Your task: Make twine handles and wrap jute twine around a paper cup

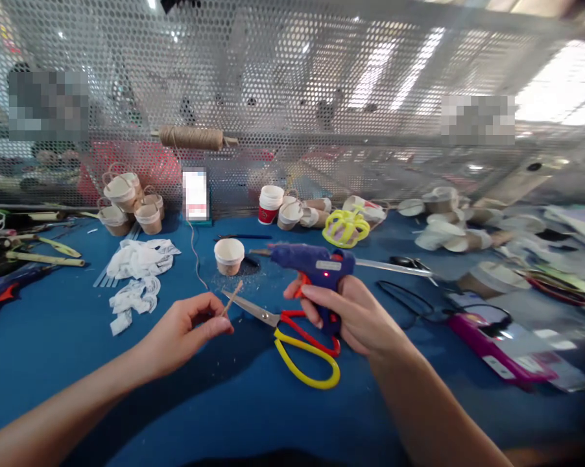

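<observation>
My right hand (341,308) is wrapped round a blue hot glue gun (316,259) with an orange trigger. Its nozzle points left, a red light glows on its side, and a clear glue stick (394,266) sticks out the back. Between thumb and fingers, my left hand (200,324) pinches a short, thin brown strip (233,297), perhaps twine. Below the glue gun lie scissors (292,334) with one red and one yellow handle, blades partly apart. A small paper cup (229,257) with a brown lower part stands upright just left of the nozzle.
Crumpled white paper pieces (139,259) lie at left, near several cups (122,191) with twine handles. A twine roll (190,138) hangs on the perforated metal panel (273,84). A lit phone (196,193) leans below it. At right sits a magenta power strip (501,350); a yellow crown-shaped piece (346,228) lies behind.
</observation>
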